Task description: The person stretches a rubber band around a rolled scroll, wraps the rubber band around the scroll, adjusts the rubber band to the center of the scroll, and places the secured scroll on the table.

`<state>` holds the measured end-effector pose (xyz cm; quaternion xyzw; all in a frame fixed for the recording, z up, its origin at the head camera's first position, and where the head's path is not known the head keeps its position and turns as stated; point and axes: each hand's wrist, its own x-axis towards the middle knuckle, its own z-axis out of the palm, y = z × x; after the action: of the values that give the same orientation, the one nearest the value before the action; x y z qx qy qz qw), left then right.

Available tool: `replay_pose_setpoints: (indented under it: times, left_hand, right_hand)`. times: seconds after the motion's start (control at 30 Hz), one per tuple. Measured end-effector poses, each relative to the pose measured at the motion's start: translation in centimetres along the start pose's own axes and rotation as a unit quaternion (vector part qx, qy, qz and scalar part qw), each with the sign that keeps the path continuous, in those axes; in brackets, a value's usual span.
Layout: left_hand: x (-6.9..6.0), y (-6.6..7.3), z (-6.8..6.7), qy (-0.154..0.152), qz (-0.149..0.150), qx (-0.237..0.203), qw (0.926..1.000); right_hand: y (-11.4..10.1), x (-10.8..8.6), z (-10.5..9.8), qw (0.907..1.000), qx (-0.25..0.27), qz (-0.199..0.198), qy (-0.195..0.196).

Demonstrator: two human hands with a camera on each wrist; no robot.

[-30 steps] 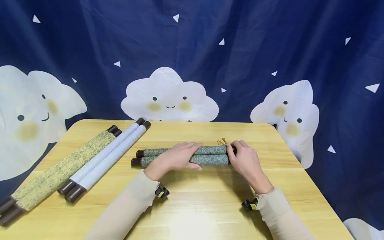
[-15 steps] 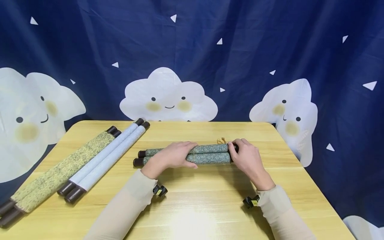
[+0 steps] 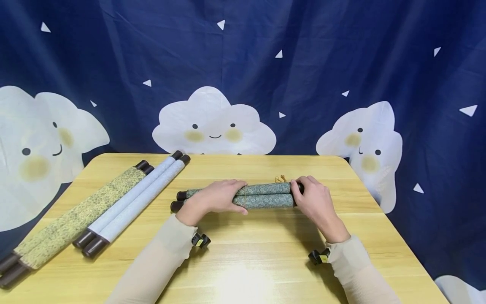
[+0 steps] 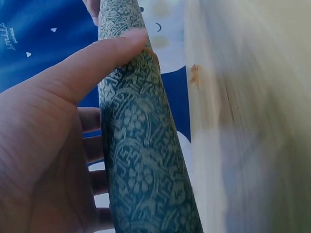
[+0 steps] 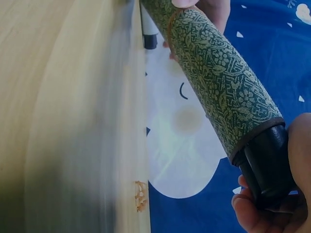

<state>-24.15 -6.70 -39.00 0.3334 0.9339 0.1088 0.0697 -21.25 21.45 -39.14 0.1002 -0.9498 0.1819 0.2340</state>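
Note:
A green patterned scroll point(image 3: 265, 201), rolled from both ends into two parallel rolls with dark end knobs, lies across the middle of the table. My left hand point(image 3: 216, 196) grips it left of centre; in the left wrist view the thumb point(image 4: 107, 56) lies over the near roll and the fingers show on its far side. A thin cord point(image 3: 245, 197) circles both rolls beside that hand. My right hand point(image 3: 315, 202) holds the dark knobs at the right end. In the right wrist view, its fingers curl round a black knob point(image 5: 267, 162).
A pale blue double scroll point(image 3: 140, 196) and a yellow patterned one point(image 3: 79, 215) lie slanted on the left of the wooden table point(image 3: 243, 253). A small orange-brown tassel point(image 3: 280, 179) lies behind the green scroll. A blue curtain point(image 3: 243, 55) with clouds hangs behind.
The green scroll has shifted slightly to the right with my right hand. My left hand has slid a little left along it, so the cord shows more clearly. The other scrolls stay put.

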Motion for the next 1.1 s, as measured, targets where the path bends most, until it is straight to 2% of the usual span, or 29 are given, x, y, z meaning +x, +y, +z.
replay_pose_setpoints:
  times: [0.13,0.33,0.67,0.9,1.1]
  left_hand:
    - [0.21,0.32,0.14,0.019,0.021,-0.023,0.9993]
    - [0.48,0.57,0.47,0.028,0.05,-0.012,0.9983]
    - [0.39,0.25,0.4,0.025,0.05,-0.004,0.9984]
    - [0.48,0.18,0.28,0.016,0.029,-0.006,0.9994]
    - [0.43,-0.17,0.3,0.022,0.026,-0.007,0.9994]
  right_hand:
    - [-0.31,-0.09,0.06,1.0,-0.001,-0.003,-0.001]
    - [-0.59,-0.17,0.16,1.0,0.001,-0.006,-0.001]
    - [-0.19,-0.1,0.22,1.0,0.001,-0.005,-0.001]
    - [-0.14,-0.01,0.14,1.0,0.002,-0.002,-0.004]
    - [0.02,-0.01,0.19,1.0,0.005,-0.003,-0.005]
